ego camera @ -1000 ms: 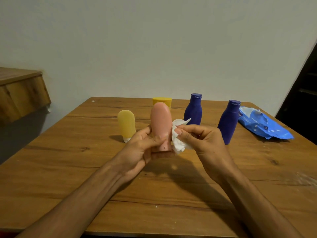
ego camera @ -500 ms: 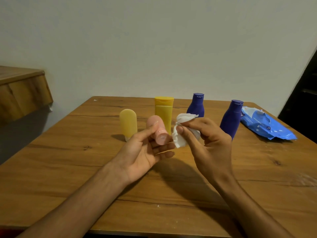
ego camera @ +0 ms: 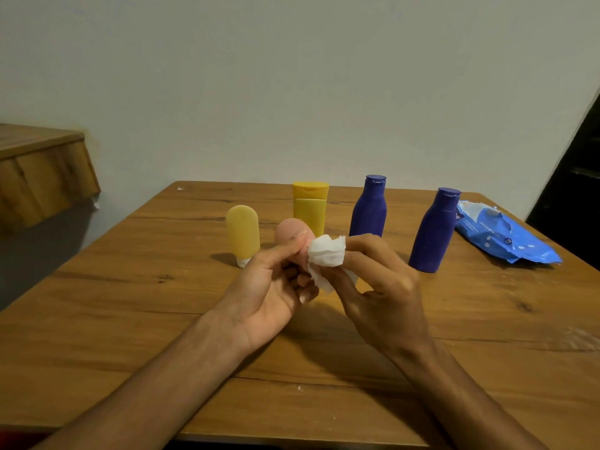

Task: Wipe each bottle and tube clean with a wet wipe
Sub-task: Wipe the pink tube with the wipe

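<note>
Tipped from upright, the pink tube (ego camera: pixel 290 233) now lies gripped in the left hand (ego camera: pixel 276 289) above the table (ego camera: pixel 130 319), the right hand (ego camera: pixel 381 289) pinching the wet wipe (ego camera: pixel 325 254) against its end. Yellow tube (ego camera: pixel 242 233), yellow bottle (ego camera: pixel 310 206), far blue bottle (ego camera: pixel 368 209) and near blue bottle (ego camera: pixel 433 233) stand behind, probably unwiped.

The wooden table (ego camera: pixel 130 319) bears a pale tube (ego camera: pixel 242 233), yellow bottle (ego camera: pixel 310 207), farther blue bottle (ego camera: pixel 368 209), nearer blue bottle (ego camera: pixel 433 235) and, seemingly, a wipes pack (ego camera: pixel 496 238).

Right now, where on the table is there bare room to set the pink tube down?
Bare table left of the pale yellow tube, down to the near edge; near right, in front of the wipe pack. Crowded: the back row of tube, yellow bottle and two blue bottles.
</note>
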A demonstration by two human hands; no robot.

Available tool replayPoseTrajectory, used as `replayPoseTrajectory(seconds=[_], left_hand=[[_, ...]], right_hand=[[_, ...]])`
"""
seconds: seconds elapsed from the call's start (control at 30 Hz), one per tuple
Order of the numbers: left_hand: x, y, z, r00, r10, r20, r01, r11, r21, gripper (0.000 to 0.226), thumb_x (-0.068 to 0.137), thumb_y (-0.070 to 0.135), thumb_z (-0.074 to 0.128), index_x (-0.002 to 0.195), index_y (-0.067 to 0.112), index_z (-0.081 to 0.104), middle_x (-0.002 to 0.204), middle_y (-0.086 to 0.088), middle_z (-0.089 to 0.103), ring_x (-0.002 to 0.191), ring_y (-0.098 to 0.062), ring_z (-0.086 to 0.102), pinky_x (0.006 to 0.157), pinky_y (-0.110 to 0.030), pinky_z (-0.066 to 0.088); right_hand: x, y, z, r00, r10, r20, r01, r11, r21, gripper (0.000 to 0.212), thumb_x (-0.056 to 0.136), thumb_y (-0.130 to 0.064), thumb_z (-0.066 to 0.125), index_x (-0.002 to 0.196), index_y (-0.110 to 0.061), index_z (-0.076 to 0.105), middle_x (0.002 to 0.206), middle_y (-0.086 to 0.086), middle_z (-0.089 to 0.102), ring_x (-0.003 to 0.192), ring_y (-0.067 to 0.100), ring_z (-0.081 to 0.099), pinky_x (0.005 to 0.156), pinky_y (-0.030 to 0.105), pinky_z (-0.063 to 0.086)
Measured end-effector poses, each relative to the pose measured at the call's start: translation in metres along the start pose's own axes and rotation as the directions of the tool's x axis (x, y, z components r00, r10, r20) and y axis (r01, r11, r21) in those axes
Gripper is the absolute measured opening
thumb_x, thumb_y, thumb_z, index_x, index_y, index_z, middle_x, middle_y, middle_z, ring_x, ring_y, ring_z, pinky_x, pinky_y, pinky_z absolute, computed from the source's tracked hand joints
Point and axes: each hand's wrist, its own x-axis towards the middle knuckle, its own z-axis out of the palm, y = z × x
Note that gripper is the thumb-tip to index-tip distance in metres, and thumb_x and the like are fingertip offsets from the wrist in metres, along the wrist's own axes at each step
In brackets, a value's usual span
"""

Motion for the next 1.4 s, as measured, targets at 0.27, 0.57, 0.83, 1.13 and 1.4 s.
replayPoseTrajectory(seconds=[0.27, 0.57, 0.83, 1.13, 1.4], left_hand=[[0.001, 0.002, 0.001, 0.998, 0.025, -0.060, -0.026, 1.000, -0.013, 0.027, 0.076, 0.018, 0.066, 0.095, 0.000, 0.059, 0.060, -0.003, 0.057, 0.048, -0.011, 0.051, 0.037, -0.021, 0.041], [-0.001, -0.001, 0.004, 0.997, 0.036, -0.072, -0.038, 0.999, -0.018, 0.030, 0.073, 0.018, 0.067, 0.096, -0.001, 0.060, 0.067, -0.006, 0.057, 0.054, -0.012, 0.048, 0.037, -0.020, 0.041], [0.000, -0.005, 0.000, 0.997, 0.015, -0.077, -0.017, 1.000, -0.023, 0.039, 0.073, 0.021, 0.068, 0.104, -0.002, 0.061, 0.076, -0.008, 0.060, 0.063, -0.014, 0.052, 0.042, -0.021, 0.044], [0.002, -0.002, 0.000, 0.995, 0.044, -0.084, -0.049, 0.997, -0.051, 0.030, 0.074, 0.018, 0.069, 0.096, 0.002, 0.057, 0.069, -0.008, 0.058, 0.049, -0.011, 0.043, 0.035, -0.021, 0.037], [-0.001, -0.005, 0.003, 0.995, 0.045, -0.090, -0.042, 0.999, 0.033, 0.027, 0.074, 0.022, 0.066, 0.092, 0.002, 0.061, 0.063, -0.003, 0.056, 0.047, -0.009, 0.049, 0.036, -0.019, 0.039]], right_hand=[[-0.001, 0.001, 0.003, 0.999, 0.034, 0.006, -0.035, 0.998, 0.048, 0.025, 0.085, -0.024, 0.061, 0.098, -0.004, 0.069, 0.099, 0.008, 0.066, 0.093, 0.012, 0.061, 0.079, 0.017, 0.050], [-0.001, 0.004, 0.003, 0.996, 0.087, 0.026, -0.089, 0.990, 0.106, 0.027, 0.085, -0.025, 0.060, 0.100, -0.005, 0.069, 0.101, 0.006, 0.066, 0.097, 0.010, 0.060, 0.081, 0.016, 0.050], [-0.003, 0.004, 0.004, 0.995, 0.044, 0.095, -0.051, 0.996, 0.077, 0.022, 0.085, -0.024, 0.062, 0.094, -0.005, 0.070, 0.098, 0.005, 0.064, 0.092, 0.009, 0.059, 0.078, 0.016, 0.050], [0.005, 0.013, -0.010, 0.956, 0.270, -0.116, -0.247, 0.952, 0.182, 0.019, 0.084, -0.020, 0.066, 0.101, -0.013, 0.067, 0.099, 0.001, 0.068, 0.094, 0.003, 0.061, 0.078, 0.011, 0.047], [-0.003, 0.004, 0.001, 0.995, 0.012, 0.095, -0.017, 0.998, 0.060, 0.026, 0.087, -0.022, 0.059, 0.103, -0.004, 0.068, 0.103, 0.008, 0.065, 0.096, 0.013, 0.061, 0.080, 0.019, 0.051]])
